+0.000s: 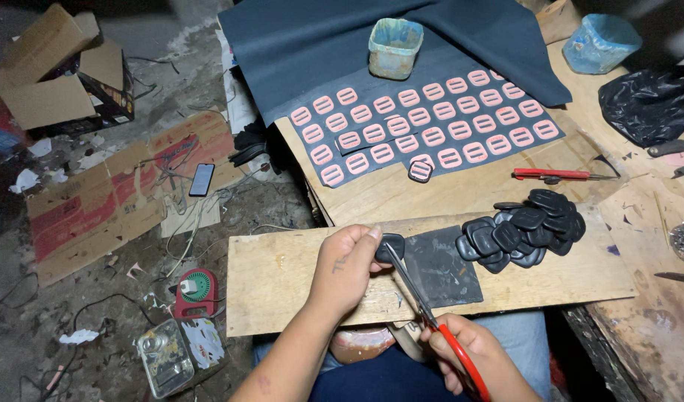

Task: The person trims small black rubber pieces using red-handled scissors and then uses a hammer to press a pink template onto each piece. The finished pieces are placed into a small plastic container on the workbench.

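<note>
Left hand (348,269) is pinching a small dark rounded piece (391,246) between thumb and fingertips, holding it just above the wooden board (282,286) that sits across the person's lap. Right hand (461,356) is wrapped around the red handles of a pair of scissors (420,301), so it's a firm grip, and the blades point up and left with the tips right at the lower edge of that dark piece. Can't really tell if the blades are parted or shut at the tip, they're too thin and dark to make out.

Just right of the piece, a dark square sheet (440,264) lies flat on the board, and past that there's a heap of cut dark pieces (526,227) of the same rounded shape, piled on each other.

Further up, on the plywood table (461,190), a dark cloth (431,119) carries rows of pink slotted pieces (420,115), with one dark-backed one (420,170) sitting alone just below the rows. A worn plastic cup (395,48) stands on the cloth near the top. A red pen-like tool (554,174) lies to the right of the cloth.

Down on the floor to the left: a phone (201,179) on flattened cardboard (103,197).
</note>
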`<act>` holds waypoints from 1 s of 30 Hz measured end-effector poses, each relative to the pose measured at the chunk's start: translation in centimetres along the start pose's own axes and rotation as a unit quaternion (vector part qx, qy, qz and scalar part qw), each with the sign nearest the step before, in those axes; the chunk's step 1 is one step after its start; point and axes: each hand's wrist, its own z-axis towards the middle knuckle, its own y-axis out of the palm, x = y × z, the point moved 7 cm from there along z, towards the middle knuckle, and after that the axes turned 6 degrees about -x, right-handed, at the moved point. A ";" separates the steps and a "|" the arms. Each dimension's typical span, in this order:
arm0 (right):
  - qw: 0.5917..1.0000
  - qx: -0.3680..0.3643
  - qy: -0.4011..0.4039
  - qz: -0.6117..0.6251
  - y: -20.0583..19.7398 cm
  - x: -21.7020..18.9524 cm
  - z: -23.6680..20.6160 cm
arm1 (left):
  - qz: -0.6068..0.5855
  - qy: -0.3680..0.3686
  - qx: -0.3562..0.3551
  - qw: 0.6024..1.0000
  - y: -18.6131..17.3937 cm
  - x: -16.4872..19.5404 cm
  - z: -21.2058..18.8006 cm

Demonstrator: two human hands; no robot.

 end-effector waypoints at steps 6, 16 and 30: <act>0.997 0.056 0.039 -0.042 -0.6 -0.2 -0.3 | 0.008 0.005 -0.005 1.000 0.4 1.3 -0.3; 0.999 0.022 0.007 -0.031 -0.7 0.4 -0.4 | -0.040 0.013 0.035 0.999 -0.1 0.4 -0.4; 0.994 -0.079 -0.050 0.053 0.4 0.5 -0.3 | -0.209 -0.066 0.010 0.976 1.0 -2.0 -1.3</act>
